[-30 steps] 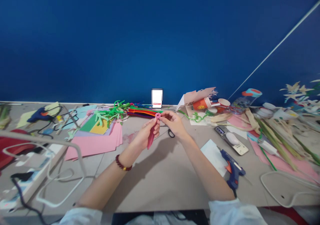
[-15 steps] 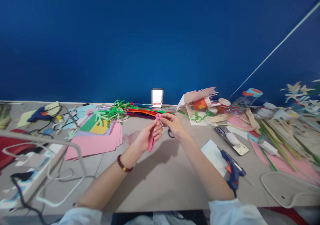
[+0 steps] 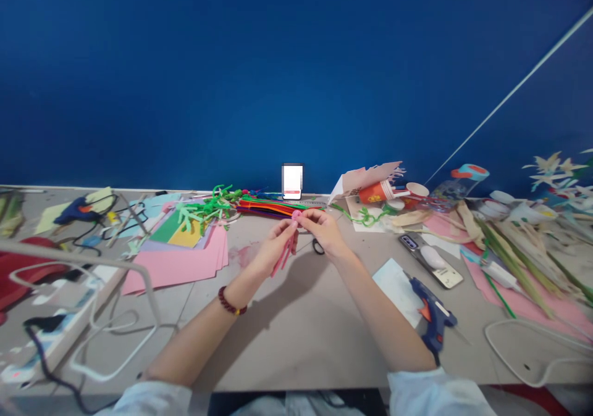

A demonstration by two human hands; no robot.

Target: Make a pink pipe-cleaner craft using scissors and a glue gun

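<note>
Both hands meet above the middle of the grey table point(image 3: 296, 323). My left hand point(image 3: 271, 249) is closed round a pink pipe-cleaner piece point(image 3: 283, 257) that hangs down from its fingers in thin strands. At the top of that piece is a small pink coil point(image 3: 295, 215). My right hand point(image 3: 322, 229) pinches this coil between thumb and fingertips. A red bead bracelet point(image 3: 229, 302) circles my left wrist. Small black scissors point(image 3: 317, 247) lie on the table just under my right hand.
A bundle of coloured pipe cleaners point(image 3: 269, 207) lies behind the hands, coloured paper sheets point(image 3: 180, 249) to the left. A blue glue gun point(image 3: 430, 317) and a phone point(image 3: 428, 258) lie to the right, another glue gun point(image 3: 74, 212) far left. White cables, paper cups and dried leaves crowd both sides.
The pink piece has turned in my left hand: its broad flat side faced me before, now it shows as thin strands. Both hands stayed in place.
</note>
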